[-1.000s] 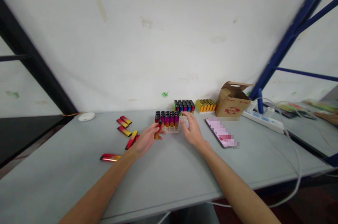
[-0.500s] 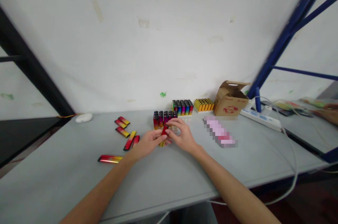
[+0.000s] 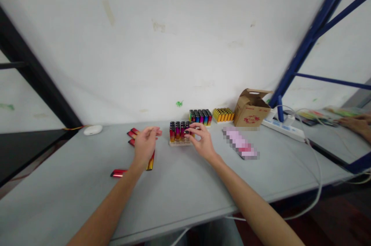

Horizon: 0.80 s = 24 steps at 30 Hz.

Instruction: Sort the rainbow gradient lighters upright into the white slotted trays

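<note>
My right hand [image 3: 201, 139] is closed in a pinch in front of a pale tray [image 3: 181, 143]. Between thumb and forefinger a small black piece [image 3: 186, 132] shows; whether it belongs to a longer stick I cannot tell. Upright in that tray stand several red-to-purple sticks with black tops [image 3: 176, 132]. To the left, my left hand [image 3: 145, 143] hovers with its fingers loosely extended and nothing visible in them. Below it lies a red-and-yellow stick [image 3: 150, 161], partly hidden by the hand. More such sticks [image 3: 131, 134] lie behind my left wrist, and another [image 3: 118, 173] beside the forearm.
Behind stand a block of multicoloured sticks [image 3: 200, 117] and one of yellow sticks [image 3: 223, 115]. An open cardboard box [image 3: 251, 110], a blurred pink item [image 3: 240, 143] and a power strip [image 3: 285, 130] are to the right. A white case [image 3: 92, 130] sits far left.
Both hands were together round a red-and-yellow stick. My left hand has moved left, off it; my right hand is slightly higher, at the tray. A stick with its yellow end nearest me now shows below my left hand.
</note>
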### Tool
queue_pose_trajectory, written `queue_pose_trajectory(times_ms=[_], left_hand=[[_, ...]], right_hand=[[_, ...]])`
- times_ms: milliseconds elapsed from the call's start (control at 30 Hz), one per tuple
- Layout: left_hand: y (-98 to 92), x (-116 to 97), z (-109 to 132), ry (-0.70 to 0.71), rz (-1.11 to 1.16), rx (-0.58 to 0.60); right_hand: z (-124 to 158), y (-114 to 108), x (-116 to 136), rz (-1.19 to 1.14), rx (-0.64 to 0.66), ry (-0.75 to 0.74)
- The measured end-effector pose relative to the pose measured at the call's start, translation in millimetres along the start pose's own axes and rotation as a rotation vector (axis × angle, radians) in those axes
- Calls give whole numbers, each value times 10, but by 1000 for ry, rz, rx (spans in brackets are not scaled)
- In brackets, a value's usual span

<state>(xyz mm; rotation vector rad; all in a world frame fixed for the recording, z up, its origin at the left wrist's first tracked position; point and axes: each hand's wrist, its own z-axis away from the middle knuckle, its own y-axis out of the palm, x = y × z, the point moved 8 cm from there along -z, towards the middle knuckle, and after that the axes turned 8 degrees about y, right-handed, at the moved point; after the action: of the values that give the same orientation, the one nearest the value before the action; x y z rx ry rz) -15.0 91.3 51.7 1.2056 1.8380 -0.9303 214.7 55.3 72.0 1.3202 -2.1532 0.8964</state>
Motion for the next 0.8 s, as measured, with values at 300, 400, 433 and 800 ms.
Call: queue_pose_trajectory(times_ms=[300,400,433,800], left_hand=[[267,57,141,347,-844,354],[337,110,192,363,-912,421],[350,119,199,368,-919,434],[429,71,250,404,-852,493]], right_hand=[[-164,358,-7,235,-61,-39],[-153,421,-32,280,-8,-43],[-146,419,-41,292,2,-44],[-193,323,-133,292,94,-41]])
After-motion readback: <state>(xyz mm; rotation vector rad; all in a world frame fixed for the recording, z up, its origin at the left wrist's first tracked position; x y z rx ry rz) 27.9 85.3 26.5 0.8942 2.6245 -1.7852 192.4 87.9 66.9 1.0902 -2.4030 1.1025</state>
